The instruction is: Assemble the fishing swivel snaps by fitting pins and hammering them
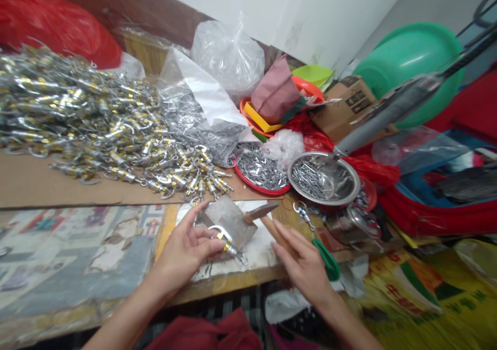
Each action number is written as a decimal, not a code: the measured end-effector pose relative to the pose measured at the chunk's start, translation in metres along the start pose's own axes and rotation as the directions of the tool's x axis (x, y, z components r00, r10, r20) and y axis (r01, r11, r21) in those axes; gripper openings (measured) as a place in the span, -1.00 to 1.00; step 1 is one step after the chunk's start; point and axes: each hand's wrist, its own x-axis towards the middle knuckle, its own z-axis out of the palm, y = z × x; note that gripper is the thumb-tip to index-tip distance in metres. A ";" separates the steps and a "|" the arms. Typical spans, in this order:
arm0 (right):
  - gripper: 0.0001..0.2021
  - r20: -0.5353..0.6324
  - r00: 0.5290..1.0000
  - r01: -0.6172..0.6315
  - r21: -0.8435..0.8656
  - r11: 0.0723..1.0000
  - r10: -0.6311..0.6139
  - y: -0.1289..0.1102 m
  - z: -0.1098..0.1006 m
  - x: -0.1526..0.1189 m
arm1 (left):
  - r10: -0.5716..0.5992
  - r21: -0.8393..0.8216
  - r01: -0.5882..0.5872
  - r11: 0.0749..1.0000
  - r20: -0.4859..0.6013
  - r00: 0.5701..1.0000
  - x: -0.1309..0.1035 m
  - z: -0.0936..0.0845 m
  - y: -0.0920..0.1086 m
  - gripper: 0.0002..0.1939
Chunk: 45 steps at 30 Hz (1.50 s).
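Observation:
My left hand (182, 249) pinches a small metal hook fitting (230, 247) with a yellow band and a ring at its end. The fitting lies at the near edge of a flat steel block (229, 218). In my right hand (303, 262) is the wooden handle of a hammer (263, 213); its dark head hangs over the block's right side. Another hook fitting (305, 215) with blue marks lies to the right, near a green-looped handle (326, 259). A large heap of similar fittings (97, 112) spreads at the left and back.
Behind the block stand a red tray (267, 188) of small metal pieces and a steel bowl (351, 189) of pins. Plastic bags (227, 55), a cardboard box (349, 101) and a green basin (419, 70) are farther back. A grey tool shaft (388, 114) slants over the bowl.

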 end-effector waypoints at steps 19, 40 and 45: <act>-0.94 -0.018 1.000 -0.005 -0.031 1.000 0.005 0.056 0.008 0.138 | 0.436 0.616 -0.418 0.668 0.131 0.891 -0.004 -0.005 0.005 -0.95; -0.52 0.039 0.996 -0.082 0.678 0.730 0.076 -0.064 0.039 0.053 | 0.370 0.554 -0.311 0.772 0.007 0.929 0.000 -0.006 -0.004 -0.68; -0.44 0.081 0.995 -0.097 0.671 0.735 0.057 -0.063 0.038 0.053 | 0.428 0.587 -0.412 0.697 0.120 0.896 -0.002 -0.007 0.002 -0.84</act>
